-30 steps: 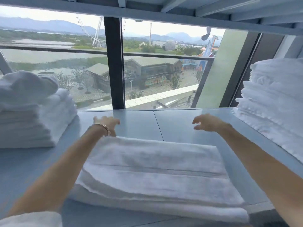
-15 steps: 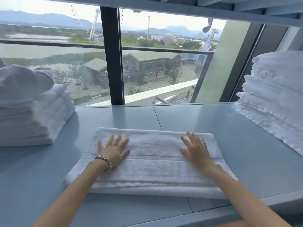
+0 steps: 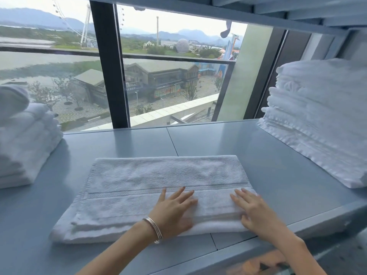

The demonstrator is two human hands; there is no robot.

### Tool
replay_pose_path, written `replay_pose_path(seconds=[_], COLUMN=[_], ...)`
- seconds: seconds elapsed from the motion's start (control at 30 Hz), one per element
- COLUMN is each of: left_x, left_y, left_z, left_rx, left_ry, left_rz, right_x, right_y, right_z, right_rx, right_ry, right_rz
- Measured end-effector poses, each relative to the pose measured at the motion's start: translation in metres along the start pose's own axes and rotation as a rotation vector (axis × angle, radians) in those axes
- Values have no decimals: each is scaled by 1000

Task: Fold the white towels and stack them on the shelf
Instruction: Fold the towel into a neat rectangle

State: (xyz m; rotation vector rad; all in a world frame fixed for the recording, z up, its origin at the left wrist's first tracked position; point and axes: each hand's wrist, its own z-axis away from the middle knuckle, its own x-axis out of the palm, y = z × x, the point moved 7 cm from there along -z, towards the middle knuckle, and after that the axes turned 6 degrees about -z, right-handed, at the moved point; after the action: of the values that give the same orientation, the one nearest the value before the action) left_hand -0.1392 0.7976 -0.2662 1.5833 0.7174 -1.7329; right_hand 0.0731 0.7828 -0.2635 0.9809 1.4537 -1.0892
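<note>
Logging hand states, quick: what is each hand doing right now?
Left hand: open, fingers spread flat on the folded towel.
Right hand: open, flat on the same towel, holding nothing.

I read this as a linen store high in a hotel or resort: a grey shelf [image 3: 218, 139] holds a left stack [image 3: 25, 143] and a right stack [image 3: 321, 120] of folded white towels, and the window [image 3: 168, 92] behind it looks down on roofs [image 3: 158, 65] and a fairground wheel [image 3: 85, 26].
</note>
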Motion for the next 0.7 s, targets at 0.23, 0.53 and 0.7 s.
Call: replay_pose_path(seconds=[0.23,0.53,0.7], left_x=[-3,-2,-7], left_y=[53,53,44], left_z=[-30,-34,-34], left_rx=[16,-34,-85], left_ry=[70,262,314], left_rz=[-17,-37,87], right_x=[-33,-26,-17], right_y=[12,8,22], right_z=[16,26,-3], right_rx=[111,81,131], right_ry=[406,549,487], right_rz=[47,74,60])
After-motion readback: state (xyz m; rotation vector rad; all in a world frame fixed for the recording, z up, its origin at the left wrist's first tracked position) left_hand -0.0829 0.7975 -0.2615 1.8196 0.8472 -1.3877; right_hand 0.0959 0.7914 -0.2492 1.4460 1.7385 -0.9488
